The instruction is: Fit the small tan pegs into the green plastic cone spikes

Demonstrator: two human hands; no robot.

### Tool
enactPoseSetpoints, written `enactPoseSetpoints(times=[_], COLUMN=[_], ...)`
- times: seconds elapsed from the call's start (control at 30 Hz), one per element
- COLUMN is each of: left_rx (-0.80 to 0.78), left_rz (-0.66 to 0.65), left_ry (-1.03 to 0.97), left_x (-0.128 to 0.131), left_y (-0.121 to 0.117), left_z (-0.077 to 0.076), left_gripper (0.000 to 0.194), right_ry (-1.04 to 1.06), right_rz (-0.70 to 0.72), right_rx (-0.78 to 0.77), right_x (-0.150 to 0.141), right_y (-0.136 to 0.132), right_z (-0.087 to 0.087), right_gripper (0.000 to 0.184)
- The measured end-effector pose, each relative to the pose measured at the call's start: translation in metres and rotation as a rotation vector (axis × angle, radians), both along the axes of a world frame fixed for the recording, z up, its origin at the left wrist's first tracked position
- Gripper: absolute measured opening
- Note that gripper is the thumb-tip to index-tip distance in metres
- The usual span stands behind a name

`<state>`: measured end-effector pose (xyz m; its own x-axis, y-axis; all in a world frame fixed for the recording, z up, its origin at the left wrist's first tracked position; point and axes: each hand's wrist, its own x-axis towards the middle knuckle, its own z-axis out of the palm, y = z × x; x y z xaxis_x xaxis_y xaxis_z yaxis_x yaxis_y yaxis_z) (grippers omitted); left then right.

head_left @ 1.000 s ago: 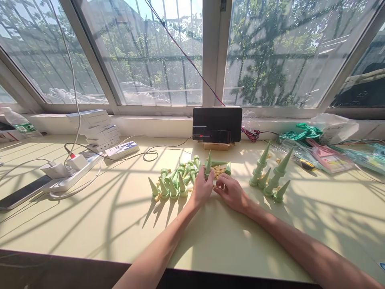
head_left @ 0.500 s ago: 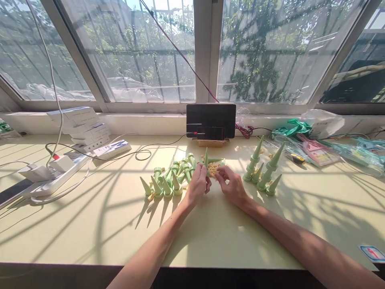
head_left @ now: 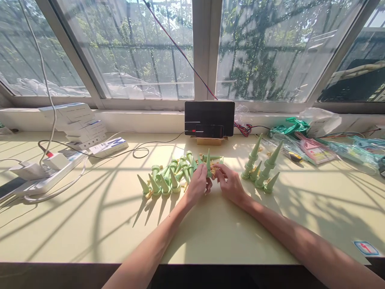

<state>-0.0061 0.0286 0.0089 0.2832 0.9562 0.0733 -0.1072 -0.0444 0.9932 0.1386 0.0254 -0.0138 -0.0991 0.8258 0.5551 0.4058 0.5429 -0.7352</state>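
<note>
Near the middle of the table, my left hand point(head_left: 198, 182) is closed around a green plastic cone spike point(head_left: 208, 160), its point upward. Facing it from the right, my right hand point(head_left: 230, 182) has its fingers drawn together close to the spike's collar. What those fingertips pinch, if anything, is too small to make out. Small tan pieces point(head_left: 213, 169) show between the hands, partly hidden by the fingers. Left of my left hand lies a heap of green spikes point(head_left: 183, 165), with a row of upright spikes point(head_left: 165, 186) in front.
To the right stand green spikes point(head_left: 266, 170), some stacked. A tablet point(head_left: 209, 112) leans on a stand behind, a phone point(head_left: 209, 131) before it. White boxes point(head_left: 81, 124) and a power strip point(head_left: 58, 172) occupy the left. Plastic bags point(head_left: 319, 144) and a yellow-black cutter point(head_left: 294, 156) lie right.
The spike in my left hand has shifted slightly right, closer to my right fingertips. My right fingers have moved a little toward its collar. The whole view has shifted slightly.
</note>
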Motion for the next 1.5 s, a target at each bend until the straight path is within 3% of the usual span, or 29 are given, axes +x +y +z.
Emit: enactPoseSetpoints(times=[0.33,0.7,0.97,1.23,1.5], left_rx=[-0.030,-0.005,-0.029,0.008,0.015], left_rz=[0.005,0.064,0.055,0.092,0.128], left_ry=[-0.028,-0.102,-0.071,0.002,0.009], left_x=[-0.0007,-0.0006,-0.0016,-0.0029,-0.0031], left_y=[0.0007,0.0056,0.0039,0.0038,0.0051], left_z=[0.0015,-0.0036,-0.0005,-0.0003,-0.0012], left_gripper=[0.030,0.031,0.029,0.025,0.025], right_ry=[0.053,0.160,0.274,0.256,0.261], right_rz=[-0.005,-0.180,-0.094,-0.072,-0.025], right_rx=[-0.056,0.078,0.095,0.154,0.120], right_x=[-0.0017,-0.0015,-0.0036,-0.0041,-0.0041], right_y=[-0.0019,0.0008,-0.0013,-0.0010,-0.0007], right_z=[0.0013,0.0008,-0.0010,-0.0023,-0.0015], right_gripper=[0.013,0.016,0.013,0.008,0.010])
